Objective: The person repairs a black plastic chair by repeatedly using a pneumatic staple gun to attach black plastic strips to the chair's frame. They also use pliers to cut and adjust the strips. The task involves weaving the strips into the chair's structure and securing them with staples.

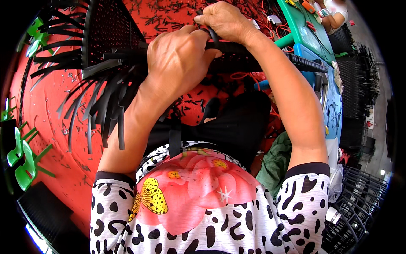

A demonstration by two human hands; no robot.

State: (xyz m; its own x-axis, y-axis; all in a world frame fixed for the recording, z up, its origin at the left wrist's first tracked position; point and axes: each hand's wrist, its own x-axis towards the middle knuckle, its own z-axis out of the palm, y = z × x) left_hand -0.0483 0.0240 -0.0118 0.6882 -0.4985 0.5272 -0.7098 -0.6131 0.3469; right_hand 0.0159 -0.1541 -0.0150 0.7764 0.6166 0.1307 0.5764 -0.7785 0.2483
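In front of me is a black woven plastic piece (112,31), with long loose strips (105,95) fanning off its left side and lower edge. My left hand (177,59) is closed over its rim, fingers curled and thumb pointing right; what lies under the palm is hidden. Just beyond it, my right hand (226,21) pinches a dark flat strip (213,36) that loops up from the rim between both hands. A wrapped black bar (306,63) of the same piece runs out to the right beneath my right forearm.
Strip offcuts litter the red floor (55,135). Green chairs (26,165) stand at the left. Green and blue tables (311,31) with tools are at the right, near another person's arm (336,20). Green cloth (275,165) lies by my right side; black frames (359,207) stand lower right.
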